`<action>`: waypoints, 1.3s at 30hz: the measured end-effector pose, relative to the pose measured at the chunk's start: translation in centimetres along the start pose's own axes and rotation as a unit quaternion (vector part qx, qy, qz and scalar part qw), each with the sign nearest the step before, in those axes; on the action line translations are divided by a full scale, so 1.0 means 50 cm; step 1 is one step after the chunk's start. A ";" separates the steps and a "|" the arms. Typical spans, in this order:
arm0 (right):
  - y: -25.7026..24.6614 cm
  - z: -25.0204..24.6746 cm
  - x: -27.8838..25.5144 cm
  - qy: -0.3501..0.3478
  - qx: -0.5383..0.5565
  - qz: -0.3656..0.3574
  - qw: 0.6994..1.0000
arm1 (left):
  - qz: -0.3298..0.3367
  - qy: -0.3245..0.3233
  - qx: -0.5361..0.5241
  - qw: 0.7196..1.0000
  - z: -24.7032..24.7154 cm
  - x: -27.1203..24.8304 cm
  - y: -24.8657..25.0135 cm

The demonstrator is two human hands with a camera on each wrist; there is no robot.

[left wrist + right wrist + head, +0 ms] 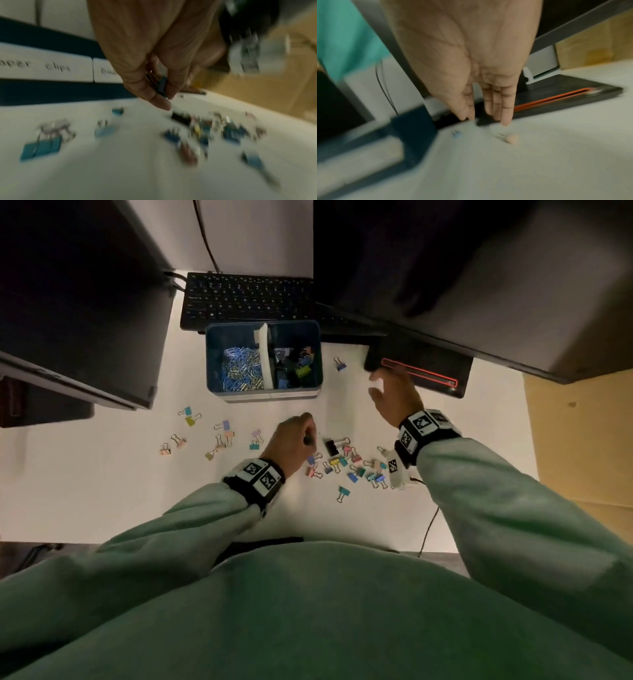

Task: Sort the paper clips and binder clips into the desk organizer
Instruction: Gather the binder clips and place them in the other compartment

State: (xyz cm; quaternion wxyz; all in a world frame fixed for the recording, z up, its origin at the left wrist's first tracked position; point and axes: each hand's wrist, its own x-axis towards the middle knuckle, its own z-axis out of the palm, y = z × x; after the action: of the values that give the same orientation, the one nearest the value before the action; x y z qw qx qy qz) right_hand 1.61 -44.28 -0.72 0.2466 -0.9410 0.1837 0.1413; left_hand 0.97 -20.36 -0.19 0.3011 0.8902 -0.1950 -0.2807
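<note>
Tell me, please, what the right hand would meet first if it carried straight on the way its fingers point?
Probably the black monitor base: the open right hand points at its near corner, fingertips already about there, though depth is unclear.

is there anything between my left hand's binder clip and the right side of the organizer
Nothing visible blocks it. The left hand pinches a dark binder clip above bare desk; the organizer sits just beyond, its right compartment open on top.

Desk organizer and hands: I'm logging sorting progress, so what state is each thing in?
Desk organizer: upright, paper clips left, binder clips right.
Loose binder clips: scattered on desk.
Left hand: pinches dark clip.
Right hand: open, empty.
</note>
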 end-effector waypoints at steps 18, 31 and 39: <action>-0.048 0.163 -0.147 -0.175 -0.106 -0.189 0.960 | -0.037 -0.009 0.151 0.988 -0.034 -0.005 -0.065; -0.023 0.141 -0.125 -0.166 0.073 -0.088 0.979 | -0.044 0.046 0.101 0.993 0.030 0.013 -0.092; -0.086 0.168 -0.141 -0.158 -0.117 -0.146 0.969 | -0.027 0.015 0.156 0.987 0.033 -0.006 -0.079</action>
State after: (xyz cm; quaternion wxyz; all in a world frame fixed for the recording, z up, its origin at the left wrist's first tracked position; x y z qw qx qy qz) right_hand -4.35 -34.54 -3.48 0.1784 -0.9457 -0.0152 0.2713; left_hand 0.39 -17.99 -3.72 0.1536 0.9354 -0.2079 -0.2411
